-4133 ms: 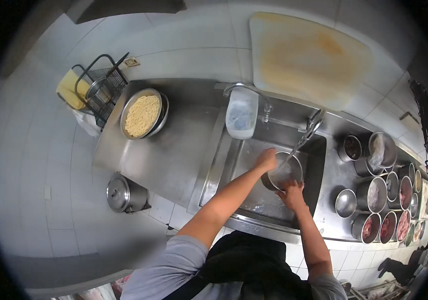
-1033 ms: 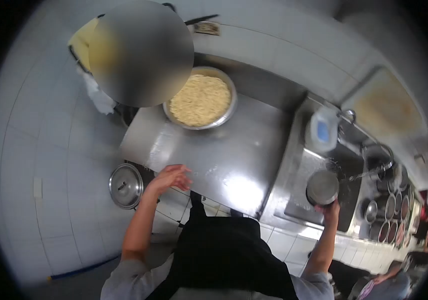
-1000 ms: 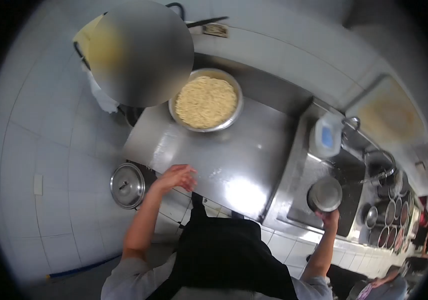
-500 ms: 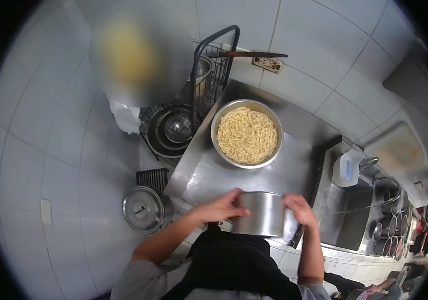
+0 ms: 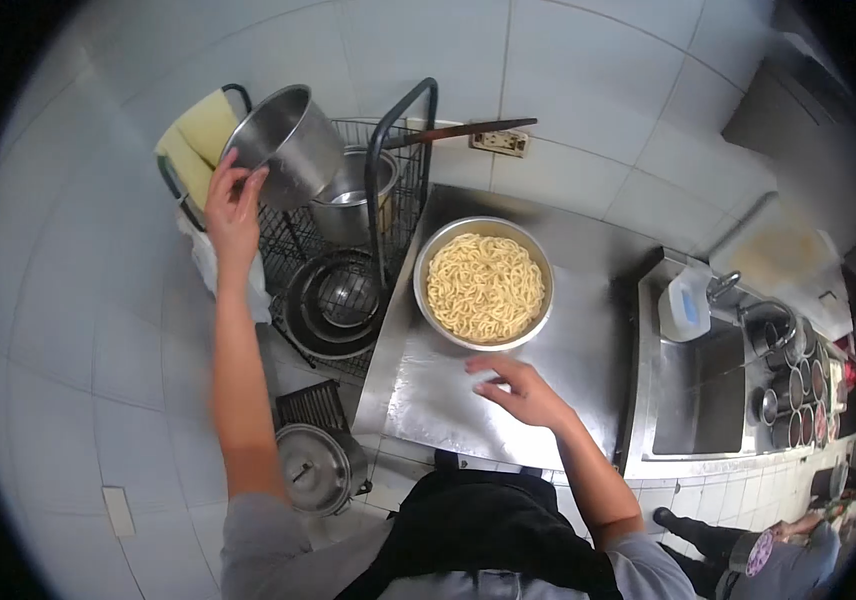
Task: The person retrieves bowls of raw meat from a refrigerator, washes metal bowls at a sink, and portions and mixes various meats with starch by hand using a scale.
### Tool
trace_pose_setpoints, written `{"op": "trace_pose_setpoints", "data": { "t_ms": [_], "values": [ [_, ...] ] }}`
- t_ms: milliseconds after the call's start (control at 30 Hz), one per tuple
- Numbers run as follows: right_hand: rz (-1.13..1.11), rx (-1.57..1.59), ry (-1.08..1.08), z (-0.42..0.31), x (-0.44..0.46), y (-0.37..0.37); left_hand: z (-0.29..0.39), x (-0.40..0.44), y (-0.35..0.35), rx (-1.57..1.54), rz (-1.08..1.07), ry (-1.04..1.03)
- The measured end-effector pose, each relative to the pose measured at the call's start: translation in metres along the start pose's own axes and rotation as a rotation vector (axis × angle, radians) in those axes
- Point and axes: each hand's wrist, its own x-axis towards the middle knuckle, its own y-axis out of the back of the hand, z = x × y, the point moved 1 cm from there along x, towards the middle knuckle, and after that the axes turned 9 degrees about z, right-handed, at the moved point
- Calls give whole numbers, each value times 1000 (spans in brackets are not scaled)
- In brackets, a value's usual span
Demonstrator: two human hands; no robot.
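Note:
My left hand (image 5: pixel 235 205) grips the rim of a tilted steel pot (image 5: pixel 296 150), held over the black wire rack (image 5: pixel 288 240) at the upper left. Another steel pot (image 5: pixel 348 205) stands in the rack beside it, and dark round pans (image 5: pixel 333 305) lie lower in the rack. My right hand (image 5: pixel 518 390) is held with its fingers apart over the steel counter (image 5: pixel 428 390), holding nothing. Just beyond it sits a steel bowl (image 5: pixel 545 310) full of pale noodles (image 5: pixel 485 288).
To the right is a sink (image 5: pixel 698 395) with a faucet (image 5: pixel 773 330) and a white container (image 5: pixel 685 305). Several small pots (image 5: pixel 793 400) stand past it. A lidded pot (image 5: pixel 316 470) is at the lower left. A person (image 5: pixel 788 560) is at the lower right.
The steel pot has gone from the sink, across the counter between both hands, to the rack, now in my left hand alone. My right hand has let go. The view has turned left.

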Motion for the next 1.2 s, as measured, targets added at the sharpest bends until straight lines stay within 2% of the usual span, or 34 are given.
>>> {"op": "trace_pose_setpoints", "data": {
  "t_ms": [67, 133, 200, 267, 300, 333, 367, 400, 433, 467, 500, 533, 567, 633, 700, 733, 767, 800, 833, 867, 933, 1000, 1033, 1100, 1200],
  "values": [
    [38, -11, -80, 16, -31, 8, -28, 1, -41, 22, -1, -61],
    [116, -68, -280, 28, -61, 19, -41, -10, -67, 41, -8, -128],
    [189, -64, -410, 36, -92, 30, -52, -21, -88, 182, -92, -158],
    [211, -128, -446, 61, -123, 41, -74, -29, -93, 392, -170, -168],
    [236, -149, -432, 71, -136, 42, -71, -33, -91, 452, -235, -137],
    [290, -178, -438, 73, -154, 48, -58, -33, -91, 451, -349, 105],
    [316, -226, -437, 66, -168, 56, -36, -38, -83, 395, -344, -90],
    [324, -270, -430, 62, -172, 64, -15, -37, -74, 517, -255, -150],
    [413, -246, -414, 67, -180, 71, -41, -35, -63, 381, -50, -170],
    [484, -226, -378, 74, -186, 80, -47, -37, -50, 321, 78, -306],
    [584, -241, -369, 70, -192, 95, 1, -55, -57, 98, 199, -241],
    [673, -259, -353, 64, -196, 111, 59, -78, -68, 124, 259, -116],
    [804, -280, -391, 62, -206, 127, 94, -107, -86, 77, 257, -98],
    [1030, -284, -471, 66, -225, 159, 122, -168, -130, -209, -28, -69],
    [1091, -290, -461, 87, -252, 186, 168, -245, -185, -311, -351, 114],
    [1129, -304, -441, 100, -266, 196, 194, -281, -213, -507, -547, 267],
    [1091, -460, -337, 125, -284, 203, 221, -316, -235, -634, -702, 465],
    [1111, -463, -342, 137, -304, 208, 246, -346, -250, -627, -870, 650],
    [1019, -571, -448, 147, -324, 211, 263, -372, -264, -662, -1001, 651],
    [917, -675, -553, 160, -343, 214, 286, -390, -276, -687, -1092, 646],
    [901, -570, -637, 182, -379, 219, 316, -416, -299, -712, -1193, 640],
    [861, -305, -807, 197, -405, 217, 332, -437, -324, -742, -1370, 777],
    [864, -300, -808, 202, -416, 213, 337, -446, -335, -738, -1374, 774],
    [928, -216, -757, 214, -431, 211, 342, -461, -369, -829, -1462, 987],
    [994, -139, -798, 218, -447, 216, 344, -481, -437, -839, -1526, 1078]
  ]
}}
